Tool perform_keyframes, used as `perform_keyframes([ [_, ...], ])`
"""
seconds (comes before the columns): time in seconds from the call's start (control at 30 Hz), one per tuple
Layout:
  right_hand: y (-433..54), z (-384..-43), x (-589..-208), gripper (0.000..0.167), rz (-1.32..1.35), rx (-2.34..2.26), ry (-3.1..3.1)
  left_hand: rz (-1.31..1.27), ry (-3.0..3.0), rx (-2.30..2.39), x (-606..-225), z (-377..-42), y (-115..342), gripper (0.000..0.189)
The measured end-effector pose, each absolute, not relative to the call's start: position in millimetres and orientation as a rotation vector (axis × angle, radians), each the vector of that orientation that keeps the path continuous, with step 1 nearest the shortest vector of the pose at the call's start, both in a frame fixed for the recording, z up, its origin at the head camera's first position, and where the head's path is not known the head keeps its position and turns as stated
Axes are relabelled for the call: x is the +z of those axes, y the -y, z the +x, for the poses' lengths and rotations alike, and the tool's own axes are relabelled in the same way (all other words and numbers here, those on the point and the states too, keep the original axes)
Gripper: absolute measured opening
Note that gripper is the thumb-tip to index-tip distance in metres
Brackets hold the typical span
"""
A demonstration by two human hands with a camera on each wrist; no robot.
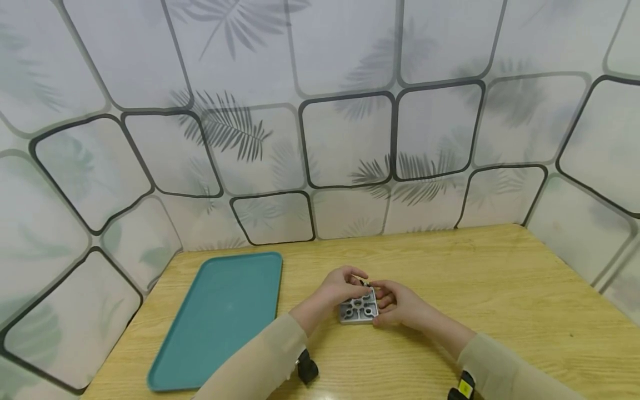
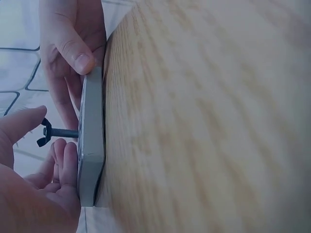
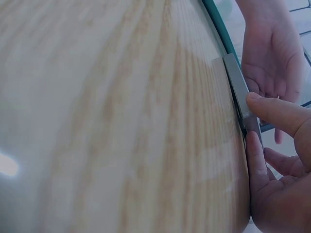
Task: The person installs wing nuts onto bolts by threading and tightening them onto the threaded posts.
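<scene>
A square grey plate with ribs and several round holes lies on the table in front of me. My right hand grips its right side, the thumb on the near corner and a finger along the lower edge in the right wrist view. From the plate rises a black wing screw with a threaded shank. My left hand is around the screw's head, thumb at one wing and curled fingers on the other side. In the head view, both hands partly cover the screw and the plate's far part.
A teal tray lies on the left of the wooden table. Patterned cloth walls stand along the back and sides. Dark wrist straps sit at both sleeves.
</scene>
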State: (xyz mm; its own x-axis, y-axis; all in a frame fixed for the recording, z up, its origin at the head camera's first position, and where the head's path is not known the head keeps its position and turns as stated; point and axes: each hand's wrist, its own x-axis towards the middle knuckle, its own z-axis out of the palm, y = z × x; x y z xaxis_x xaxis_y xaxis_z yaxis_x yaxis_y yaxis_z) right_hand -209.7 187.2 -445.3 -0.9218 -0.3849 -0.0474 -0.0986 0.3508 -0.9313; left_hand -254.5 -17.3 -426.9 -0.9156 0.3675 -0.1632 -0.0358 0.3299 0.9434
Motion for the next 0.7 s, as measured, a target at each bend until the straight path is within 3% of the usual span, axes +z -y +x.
perform_keyframes([
  [0.7, -187.0, -211.2, -447.7, 0.086, -0.439, -1.615, -2.335, 0.28, -2.232, 1.698, -429.9, -254.9, 18.7, 0.019],
])
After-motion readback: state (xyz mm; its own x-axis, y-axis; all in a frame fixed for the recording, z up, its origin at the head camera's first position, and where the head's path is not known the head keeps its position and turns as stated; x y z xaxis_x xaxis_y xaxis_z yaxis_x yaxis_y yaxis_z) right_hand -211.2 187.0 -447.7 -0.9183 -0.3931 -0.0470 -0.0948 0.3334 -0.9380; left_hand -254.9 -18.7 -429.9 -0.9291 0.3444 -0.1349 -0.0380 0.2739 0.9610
